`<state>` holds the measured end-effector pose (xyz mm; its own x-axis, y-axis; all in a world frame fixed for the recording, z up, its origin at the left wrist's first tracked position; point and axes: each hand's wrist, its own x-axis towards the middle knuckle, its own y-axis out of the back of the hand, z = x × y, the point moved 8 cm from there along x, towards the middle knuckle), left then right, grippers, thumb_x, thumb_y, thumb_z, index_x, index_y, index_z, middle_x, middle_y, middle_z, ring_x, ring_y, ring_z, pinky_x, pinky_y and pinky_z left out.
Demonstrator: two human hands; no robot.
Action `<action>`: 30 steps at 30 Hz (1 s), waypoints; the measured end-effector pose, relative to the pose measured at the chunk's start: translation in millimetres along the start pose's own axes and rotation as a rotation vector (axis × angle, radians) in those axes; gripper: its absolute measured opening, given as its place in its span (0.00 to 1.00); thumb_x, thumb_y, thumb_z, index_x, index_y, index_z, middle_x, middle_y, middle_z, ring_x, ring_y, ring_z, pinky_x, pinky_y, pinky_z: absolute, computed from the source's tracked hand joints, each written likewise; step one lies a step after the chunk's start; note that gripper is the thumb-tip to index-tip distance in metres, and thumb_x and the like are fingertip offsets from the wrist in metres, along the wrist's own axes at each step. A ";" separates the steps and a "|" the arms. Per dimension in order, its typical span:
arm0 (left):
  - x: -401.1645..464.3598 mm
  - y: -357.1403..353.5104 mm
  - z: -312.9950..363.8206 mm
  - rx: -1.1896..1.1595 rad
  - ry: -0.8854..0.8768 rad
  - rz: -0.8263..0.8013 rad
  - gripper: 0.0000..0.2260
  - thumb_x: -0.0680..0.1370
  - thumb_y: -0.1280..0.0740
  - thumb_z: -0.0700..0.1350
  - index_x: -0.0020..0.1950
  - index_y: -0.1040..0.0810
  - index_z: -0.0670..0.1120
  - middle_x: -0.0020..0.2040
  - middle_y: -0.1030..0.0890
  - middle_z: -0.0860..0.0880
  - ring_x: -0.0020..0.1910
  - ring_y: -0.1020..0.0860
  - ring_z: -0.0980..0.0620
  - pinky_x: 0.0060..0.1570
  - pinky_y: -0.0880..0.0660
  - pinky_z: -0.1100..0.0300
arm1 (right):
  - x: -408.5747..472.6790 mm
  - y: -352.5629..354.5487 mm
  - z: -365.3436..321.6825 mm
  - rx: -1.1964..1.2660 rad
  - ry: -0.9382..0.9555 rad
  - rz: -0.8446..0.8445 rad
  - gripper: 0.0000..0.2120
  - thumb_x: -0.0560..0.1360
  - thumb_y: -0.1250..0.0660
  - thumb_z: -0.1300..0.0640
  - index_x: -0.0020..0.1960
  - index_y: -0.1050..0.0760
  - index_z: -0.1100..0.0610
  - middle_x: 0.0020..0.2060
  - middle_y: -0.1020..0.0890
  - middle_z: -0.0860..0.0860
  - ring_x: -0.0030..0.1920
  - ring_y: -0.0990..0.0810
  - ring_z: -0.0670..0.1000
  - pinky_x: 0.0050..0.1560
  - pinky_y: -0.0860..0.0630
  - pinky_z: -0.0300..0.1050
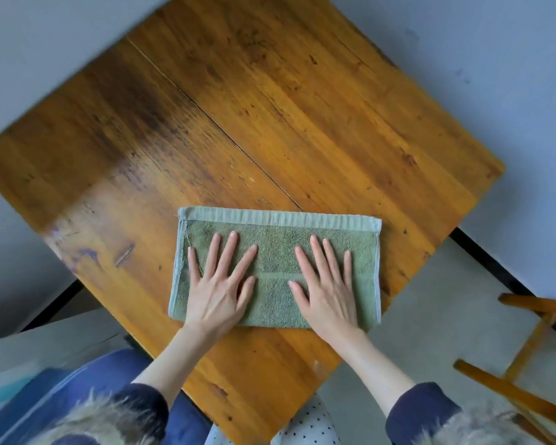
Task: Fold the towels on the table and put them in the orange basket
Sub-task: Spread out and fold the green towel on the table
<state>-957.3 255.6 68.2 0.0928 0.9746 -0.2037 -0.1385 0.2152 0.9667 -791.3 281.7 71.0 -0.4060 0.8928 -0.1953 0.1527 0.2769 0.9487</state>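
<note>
A folded green towel (278, 268) lies flat near the close corner of the wooden table (238, 123), its long axis running left to right and its ribbed band along the far edge. The left hand (220, 285) and right hand (326, 285) press down on it side by side, apart, fingers straight and spread. A wooden chair (533, 358) stands at right.

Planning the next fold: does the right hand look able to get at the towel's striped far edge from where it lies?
Probably yes. The right hand lies flat on the green towel, fingertips just short of the striped edge, and nothing on the table stands between them.
</note>
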 end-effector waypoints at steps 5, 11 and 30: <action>0.1 -5.1 -21.4 0.038 -0.034 0.046 0.23 0.80 0.54 0.56 0.75 0.47 0.56 0.75 0.44 0.50 0.75 0.45 0.45 0.72 0.53 0.41 | -4.3 -14.3 12.0 -0.053 0.004 0.005 0.27 0.78 0.52 0.41 0.75 0.45 0.50 0.75 0.45 0.52 0.75 0.47 0.54 0.73 0.53 0.57; 9.6 -1.0 -22.4 0.037 -0.087 0.067 0.22 0.80 0.54 0.54 0.75 0.42 0.54 0.75 0.41 0.49 0.74 0.44 0.44 0.72 0.51 0.41 | 0.3 -18.2 11.6 -0.068 -0.033 0.059 0.27 0.78 0.52 0.42 0.75 0.48 0.49 0.75 0.46 0.52 0.75 0.47 0.54 0.73 0.53 0.59; -86.6 11.0 -102.5 -0.376 0.820 0.176 0.22 0.73 0.34 0.61 0.50 0.21 0.42 0.52 0.28 0.40 0.55 0.34 0.40 0.56 0.37 0.50 | -31.3 -43.0 -60.4 -0.136 -0.033 -0.157 0.27 0.78 0.62 0.41 0.73 0.67 0.46 0.74 0.64 0.50 0.73 0.68 0.55 0.70 0.67 0.66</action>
<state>-1068.0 179.8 80.6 -0.6686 0.7028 -0.2430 -0.4090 -0.0747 0.9095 -839.6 220.4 51.4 -0.3848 0.8545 -0.3489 -0.0343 0.3645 0.9306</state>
